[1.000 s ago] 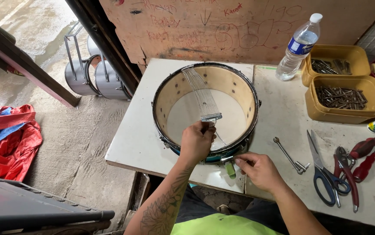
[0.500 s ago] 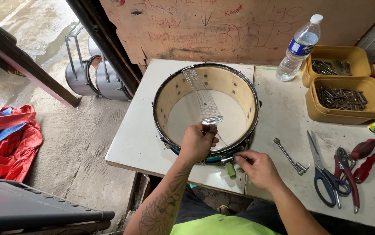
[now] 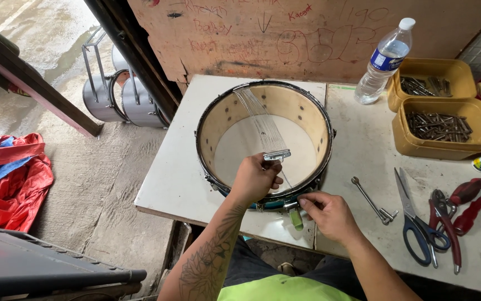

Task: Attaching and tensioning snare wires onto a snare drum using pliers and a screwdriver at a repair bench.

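A snare drum shell (image 3: 313, 120) with a wooden inside lies flat on the white table (image 3: 179, 178). A band of snare wires (image 3: 262, 125) stretches from the far rim toward the near side. My left hand (image 3: 254, 181) pinches the metal end plate (image 3: 276, 155) of the wires over the near rim. My right hand (image 3: 329, 214) rests against the outside of the near rim, fingers on a small metal fitting (image 3: 291, 205) with a green strap (image 3: 296, 218) hanging from it.
A drum key (image 3: 373, 200), scissors (image 3: 416, 223) and red-handled pliers (image 3: 452, 220) lie right of the drum. Two yellow trays of screws (image 3: 441, 125) and a water bottle (image 3: 382, 64) stand at the back right. Metal drum shells (image 3: 115, 95) stand on the floor at left.
My left hand has drawn the end plate of the snare wires slightly nearer to the near rim. My right hand stays at the fitting on the rim.
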